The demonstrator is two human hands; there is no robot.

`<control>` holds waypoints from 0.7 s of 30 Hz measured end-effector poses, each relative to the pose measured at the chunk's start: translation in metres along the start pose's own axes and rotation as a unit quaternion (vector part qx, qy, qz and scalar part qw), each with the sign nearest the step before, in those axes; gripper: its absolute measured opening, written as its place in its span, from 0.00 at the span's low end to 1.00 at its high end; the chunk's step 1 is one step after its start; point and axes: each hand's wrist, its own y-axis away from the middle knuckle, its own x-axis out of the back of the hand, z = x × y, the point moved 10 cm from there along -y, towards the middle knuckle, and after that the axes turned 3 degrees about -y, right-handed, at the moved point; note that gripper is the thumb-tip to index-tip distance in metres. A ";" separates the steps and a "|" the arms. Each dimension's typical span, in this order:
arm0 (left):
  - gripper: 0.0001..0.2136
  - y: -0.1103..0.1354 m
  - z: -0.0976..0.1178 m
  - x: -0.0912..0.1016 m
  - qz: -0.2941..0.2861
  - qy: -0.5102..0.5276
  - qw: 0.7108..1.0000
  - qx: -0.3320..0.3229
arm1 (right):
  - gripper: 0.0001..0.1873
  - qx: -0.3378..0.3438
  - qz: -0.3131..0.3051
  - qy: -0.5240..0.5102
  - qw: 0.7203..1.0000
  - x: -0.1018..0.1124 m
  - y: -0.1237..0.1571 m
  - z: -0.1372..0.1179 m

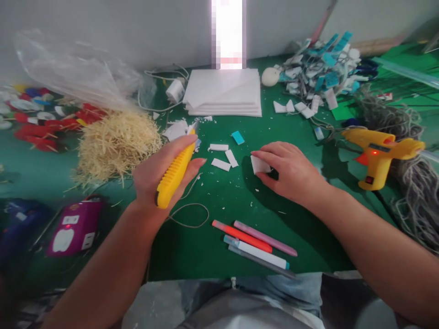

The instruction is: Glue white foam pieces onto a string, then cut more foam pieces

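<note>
My left hand (pixel 154 171) is wrapped round a yellow utility knife (pixel 174 176), its blade end pointing away from me over white scraps (pixel 176 131). In my right hand (pixel 291 169), a small white foam block (pixel 259 165) is pinched between thumb and fingers, low over the green table. Between the hands lie several small cut strips: a white strip (pixel 218 147), another white strip (pixel 221 164), a tilted white strip (pixel 232 158) and a blue piece (pixel 238 137). White crumbs are scattered around them.
White foam sheets (pixel 222 93) are stacked at the back. A yellow glue gun (pixel 377 155) with a lit red light lies at right, beside grey cord (pixel 408 183). Several markers (pixel 254 237) lie at the front. Straw-like shreds (pixel 118 144) and a purple box (pixel 75 226) are at left.
</note>
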 end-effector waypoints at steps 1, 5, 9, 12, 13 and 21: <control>0.18 -0.001 0.000 0.004 0.012 -0.009 1.000 -0.007 | 0.20 -0.014 0.001 0.015 1.000 0.002 0.001 0.003; 0.20 -0.002 -0.006 0.004 -0.002 -0.030 0.999 -0.020 | 0.21 -0.089 0.029 0.065 0.993 0.013 0.004 0.015; 0.21 -0.003 -0.009 -0.007 -0.067 -0.010 0.997 -0.029 | 0.23 -0.102 0.079 0.073 0.989 0.023 0.006 0.010; 0.20 -0.003 -0.005 -0.015 -0.094 -0.008 0.995 -0.028 | 0.22 -0.088 0.074 0.053 0.992 0.020 0.006 0.008; 0.20 -0.002 -0.002 -0.015 -0.090 -0.007 0.995 -0.031 | 0.21 -0.084 0.061 0.043 0.994 0.017 0.005 0.010; 0.16 0.011 0.009 -0.019 -0.031 0.064 0.997 0.022 | 0.23 -0.080 0.024 0.024 0.996 0.011 0.004 0.019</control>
